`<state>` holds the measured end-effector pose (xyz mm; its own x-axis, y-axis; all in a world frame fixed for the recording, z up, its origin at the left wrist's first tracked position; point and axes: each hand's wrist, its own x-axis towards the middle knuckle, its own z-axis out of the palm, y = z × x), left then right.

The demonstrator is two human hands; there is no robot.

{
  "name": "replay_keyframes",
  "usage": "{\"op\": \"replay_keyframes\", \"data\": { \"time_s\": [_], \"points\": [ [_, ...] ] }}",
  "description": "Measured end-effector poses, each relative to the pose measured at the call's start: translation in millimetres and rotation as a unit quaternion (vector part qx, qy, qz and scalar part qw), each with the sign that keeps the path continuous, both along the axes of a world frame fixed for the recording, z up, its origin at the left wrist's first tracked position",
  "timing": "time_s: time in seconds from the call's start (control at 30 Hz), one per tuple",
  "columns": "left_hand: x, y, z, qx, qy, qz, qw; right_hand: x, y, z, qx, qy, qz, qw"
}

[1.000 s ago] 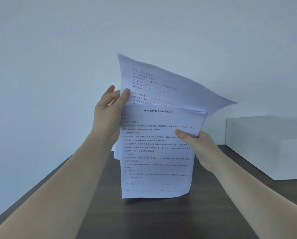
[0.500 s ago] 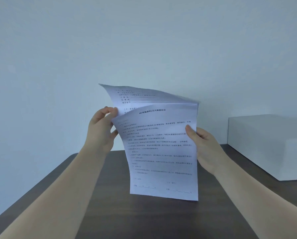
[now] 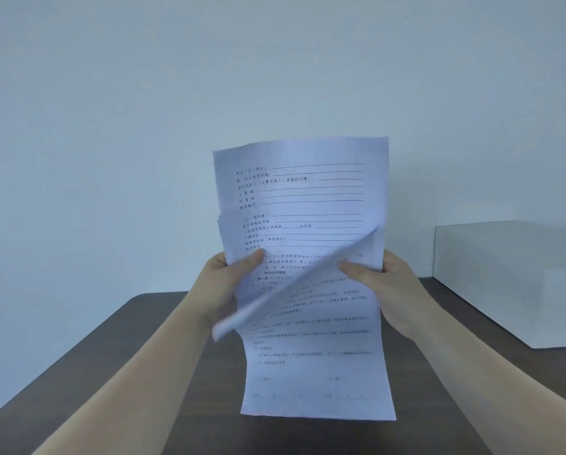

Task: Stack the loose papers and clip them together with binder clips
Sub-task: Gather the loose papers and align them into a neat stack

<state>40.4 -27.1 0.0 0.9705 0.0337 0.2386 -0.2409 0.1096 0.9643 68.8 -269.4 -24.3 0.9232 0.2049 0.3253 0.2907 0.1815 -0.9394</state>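
I hold a few printed white sheets upright in the air above a dark table. The back sheet (image 3: 307,192), a form with blank lines, stands tallest. The front sheet (image 3: 317,366) hangs lower, and its top has flopped forward and down toward the left. My left hand (image 3: 222,287) pinches the papers' left edge with the thumb on the front. My right hand (image 3: 386,290) grips the right edge, thumb across the front sheet. No binder clip is in view.
The dark wooden table (image 3: 117,349) runs below the papers, its far edge against a pale wall. A white box (image 3: 511,284) stands on the table at the right, close to my right forearm.
The back sheet has swung from slanted to upright behind the front one. Both hands have come lower and level. The front sheet's top has curled over forward.
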Motion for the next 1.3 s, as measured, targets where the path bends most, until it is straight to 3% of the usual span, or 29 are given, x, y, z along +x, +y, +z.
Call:
{"op": "replay_keyframes", "data": {
  "time_s": [0.1,0.3,0.37,0.4,0.57,0.73,0.87,0.97,1.03,1.13,1.23,1.3],
  "points": [
    [3.5,11.7,-5.6,-0.076,-0.002,-0.082,0.994,2.5,0.9,1.5,0.017,0.012,-0.047,0.999],
    [-0.2,26.5,-11.9,0.064,-0.053,-0.226,0.971,2.8,3.8,13.7,0.059,0.021,-0.106,0.992],
    [-8.9,19.2,-8.7,0.115,-0.058,-0.167,0.978,0.0,7.2,18.0,0.061,0.008,-0.121,0.991],
    [-10.0,14.7,-5.4,0.099,-0.048,-0.114,0.987,-1.8,10.2,21.0,0.064,-0.002,-0.130,0.990],
    [-11.9,-5.0,6.1,-0.063,-0.040,0.032,0.997,-11.1,19.4,34.4,0.067,-0.046,-0.108,0.991],
    [-16.1,-7.3,-3.8,-0.028,0.013,0.042,0.999,-10.0,11.6,25.9,0.010,-0.052,-0.113,0.992],
    [-14.5,-6.1,-2.9,-0.003,0.027,0.032,0.999,-9.4,11.3,32.1,0.024,-0.093,-0.107,0.990],
    [-11.4,-5.3,2.1,0.009,0.022,0.029,0.999,-4.8,14.2,39.4,0.049,-0.124,-0.155,0.979],
    [-9.4,-5.2,1.7,0.025,0.030,0.025,0.999,-6.8,16.9,46.7,0.071,-0.159,-0.212,0.962],
    [-6.4,-5.5,-2.5,0.044,0.039,0.040,0.997,-16.0,23.5,66.6,0.042,-0.283,-0.295,0.912],
    [-3.1,-4.7,-3.6,0.037,0.046,0.046,0.997,-24.0,28.5,94.3,-0.048,-0.444,-0.352,0.823],
    [-2.3,-4.5,-2.7,0.034,0.050,0.046,0.997,-26.0,31.1,109.4,-0.179,-0.497,-0.417,0.740]
  ]
}}
